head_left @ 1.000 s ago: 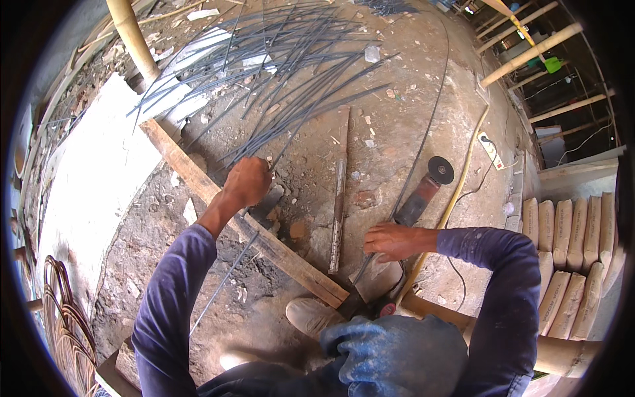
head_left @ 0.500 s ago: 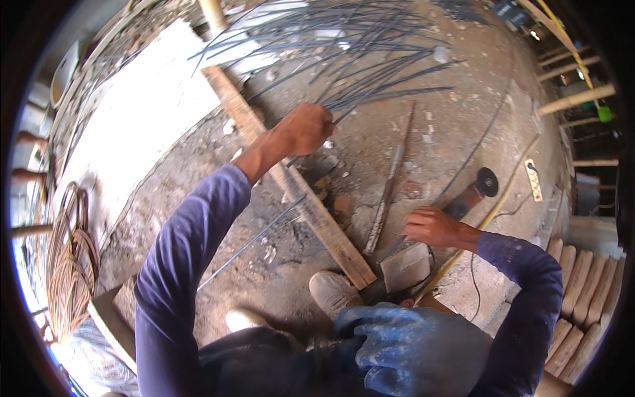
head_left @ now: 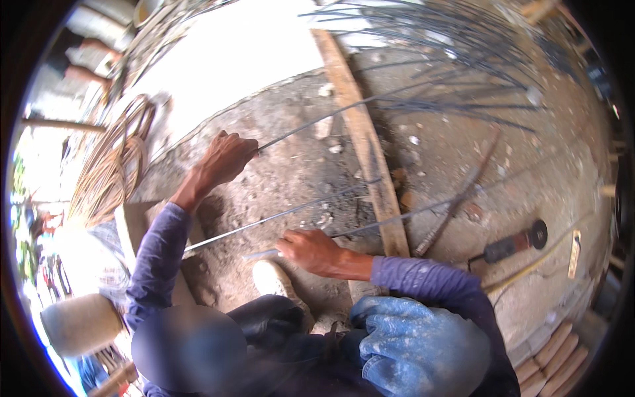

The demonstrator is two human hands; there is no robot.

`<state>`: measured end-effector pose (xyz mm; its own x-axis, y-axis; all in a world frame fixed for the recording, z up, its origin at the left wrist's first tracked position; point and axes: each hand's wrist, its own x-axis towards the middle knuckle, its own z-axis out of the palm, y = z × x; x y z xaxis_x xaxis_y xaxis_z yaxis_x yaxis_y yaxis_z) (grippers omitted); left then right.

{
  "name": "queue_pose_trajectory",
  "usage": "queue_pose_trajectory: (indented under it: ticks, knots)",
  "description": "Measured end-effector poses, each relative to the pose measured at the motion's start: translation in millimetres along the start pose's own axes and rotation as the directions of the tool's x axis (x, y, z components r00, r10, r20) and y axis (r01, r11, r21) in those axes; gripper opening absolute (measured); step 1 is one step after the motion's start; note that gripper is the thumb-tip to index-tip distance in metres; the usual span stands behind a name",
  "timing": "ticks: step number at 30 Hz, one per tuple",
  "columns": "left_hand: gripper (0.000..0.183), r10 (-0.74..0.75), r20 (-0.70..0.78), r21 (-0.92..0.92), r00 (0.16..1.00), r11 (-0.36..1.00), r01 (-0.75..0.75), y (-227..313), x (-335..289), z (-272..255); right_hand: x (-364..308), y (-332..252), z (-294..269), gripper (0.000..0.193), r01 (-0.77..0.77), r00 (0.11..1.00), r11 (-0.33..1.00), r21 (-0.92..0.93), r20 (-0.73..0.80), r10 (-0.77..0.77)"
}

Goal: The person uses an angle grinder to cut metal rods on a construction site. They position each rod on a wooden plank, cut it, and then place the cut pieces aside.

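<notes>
My left hand point(head_left: 226, 159) is closed round the near end of a thin steel rod point(head_left: 311, 122), which slants up to the right across a wooden board point(head_left: 362, 129) toward the pile of rods point(head_left: 436, 33). Lower down, my right hand point(head_left: 312, 253) is wrapped round a second rod point(head_left: 360, 231); its pale end sticks out left of the fingers, and its length runs right over the board. Between my hands a third rod point(head_left: 284, 213) lies with its far end at the board, touched by neither hand.
An angle grinder point(head_left: 512, 247) lies on the floor at right, near a power strip point(head_left: 574, 255) and a rusty bar point(head_left: 460, 193). At left are a coil of brown rods or cable point(head_left: 116, 162), a white sheet point(head_left: 218, 59) and a block point(head_left: 127, 231). Another person's arm point(head_left: 89, 76) shows far left.
My left hand has drawn back leftward with its rod, off the pile. My right hand has left the grinder's side and moved left, now gripping a rod. The view has swung left.
</notes>
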<state>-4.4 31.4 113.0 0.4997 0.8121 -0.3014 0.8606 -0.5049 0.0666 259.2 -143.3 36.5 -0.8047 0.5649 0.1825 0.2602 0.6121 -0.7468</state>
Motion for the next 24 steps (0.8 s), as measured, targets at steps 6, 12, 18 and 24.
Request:
queue_pose_trajectory:
  ticks: [6, 12, 18, 24]
  knots:
    - [0.013, -0.274, -0.132, 0.290, 0.953, 0.908, 0.302, -58.4, -130.7, 57.5, 9.4, -22.5, 48.8, 0.044, 0.056, 0.994, 0.997, 0.044, 0.087, -0.060]
    - [0.015, -0.464, -0.093, 0.273, 0.881, 0.839, 0.471, -77.7, -180.2, 88.5, -19.3, 9.6, -47.3, 0.050, 0.012, 0.996, 1.000, -0.006, 0.088, -0.012]
    - [0.013, -0.487, -0.020, 0.354, 0.873, 0.813, 0.461, -62.0, -183.5, 105.4, 36.7, 57.2, -197.7, 0.067, -0.049, 0.989, 0.941, -0.336, 0.118, 0.094]
    - [0.012, -0.510, -0.178, 0.241, 0.842, 0.807, 0.540, -47.4, -200.9, 116.9, 107.3, 126.4, -217.3, 0.067, 0.052, 0.959, 0.827, -0.560, 0.260, 0.115]
